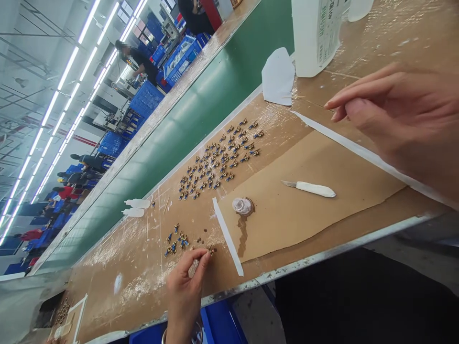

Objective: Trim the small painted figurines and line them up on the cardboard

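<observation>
My left hand (188, 277) pinches a small painted figurine (211, 250) between thumb and fingertips, just above the tabletop near the front edge. Right beside it lie tiny brown round pieces (201, 239) and a small cluster of blue-and-yellow figurines (182, 240). My right hand (401, 107) is raised at the right with thumb and fingers pressed together, and nothing shows between them. Nearest its fingertips are a thin wooden stick (296, 97) and a piece of white paper (278, 76). Farther back, many similar figurines (222, 160) lie spread in a wide group.
A white-handled knife (315, 189) and a small glass jar (243, 206) rest on brown paper (272, 224) edged with white tape (227, 239). A big white bottle (313, 38) stands at the back right. Two squeeze bottles (138, 204) lie left. A green belt (215, 91) runs behind.
</observation>
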Action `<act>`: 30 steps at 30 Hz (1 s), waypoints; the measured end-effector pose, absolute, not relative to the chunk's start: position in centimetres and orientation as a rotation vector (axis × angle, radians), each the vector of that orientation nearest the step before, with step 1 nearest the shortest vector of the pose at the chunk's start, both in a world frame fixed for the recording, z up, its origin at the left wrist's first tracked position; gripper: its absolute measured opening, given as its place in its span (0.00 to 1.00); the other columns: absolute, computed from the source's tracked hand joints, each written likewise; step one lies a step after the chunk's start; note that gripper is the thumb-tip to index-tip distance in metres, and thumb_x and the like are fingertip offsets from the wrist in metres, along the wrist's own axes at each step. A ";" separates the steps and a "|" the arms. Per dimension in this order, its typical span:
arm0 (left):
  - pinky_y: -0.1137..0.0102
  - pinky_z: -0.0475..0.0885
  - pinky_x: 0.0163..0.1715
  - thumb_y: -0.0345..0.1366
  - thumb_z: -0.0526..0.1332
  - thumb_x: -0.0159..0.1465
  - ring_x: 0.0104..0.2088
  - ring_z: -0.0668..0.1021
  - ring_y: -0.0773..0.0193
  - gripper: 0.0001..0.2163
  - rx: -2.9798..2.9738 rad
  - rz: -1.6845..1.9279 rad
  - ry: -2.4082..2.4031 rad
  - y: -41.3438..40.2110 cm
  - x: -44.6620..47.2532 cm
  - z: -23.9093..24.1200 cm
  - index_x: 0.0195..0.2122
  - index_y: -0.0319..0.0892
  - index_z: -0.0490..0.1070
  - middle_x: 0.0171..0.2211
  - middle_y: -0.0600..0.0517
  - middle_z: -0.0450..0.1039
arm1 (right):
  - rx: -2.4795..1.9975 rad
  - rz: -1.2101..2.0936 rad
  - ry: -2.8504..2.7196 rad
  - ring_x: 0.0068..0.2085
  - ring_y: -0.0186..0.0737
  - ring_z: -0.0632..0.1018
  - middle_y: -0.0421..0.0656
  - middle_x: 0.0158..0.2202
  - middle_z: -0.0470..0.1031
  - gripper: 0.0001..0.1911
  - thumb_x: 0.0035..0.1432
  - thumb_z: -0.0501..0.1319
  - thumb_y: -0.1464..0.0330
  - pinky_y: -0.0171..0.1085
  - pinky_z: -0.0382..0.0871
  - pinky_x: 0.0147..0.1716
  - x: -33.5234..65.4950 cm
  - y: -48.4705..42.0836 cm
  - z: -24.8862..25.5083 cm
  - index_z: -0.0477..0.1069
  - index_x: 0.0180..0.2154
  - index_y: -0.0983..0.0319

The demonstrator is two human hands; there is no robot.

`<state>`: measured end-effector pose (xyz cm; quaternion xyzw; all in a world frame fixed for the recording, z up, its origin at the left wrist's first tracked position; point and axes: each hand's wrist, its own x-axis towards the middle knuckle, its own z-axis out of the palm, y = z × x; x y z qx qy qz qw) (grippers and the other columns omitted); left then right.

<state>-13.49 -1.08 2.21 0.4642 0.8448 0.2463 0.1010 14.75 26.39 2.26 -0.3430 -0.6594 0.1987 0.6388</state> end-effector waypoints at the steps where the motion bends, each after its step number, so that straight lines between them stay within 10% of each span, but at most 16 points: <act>1: 0.69 0.69 0.42 0.41 0.63 0.57 0.37 0.77 0.62 0.07 1.369 0.726 2.498 -1.1 -13.5 2.2 0.33 0.46 0.75 0.34 0.54 0.77 | -0.770 0.449 -1.506 0.32 0.40 0.75 0.47 0.29 0.75 0.04 0.52 0.62 0.71 0.40 0.67 0.32 14.8 26.4 2.2 0.77 0.31 0.61; 30: 0.62 0.66 0.47 0.49 0.63 0.53 0.40 0.76 0.57 0.12 1.159 0.626 2.606 -0.4 -13.4 2.4 0.30 0.47 0.76 0.34 0.53 0.77 | -0.772 0.513 -1.530 0.33 0.38 0.74 0.47 0.32 0.74 0.09 0.57 0.58 0.70 0.39 0.69 0.34 14.9 26.1 2.0 0.76 0.35 0.66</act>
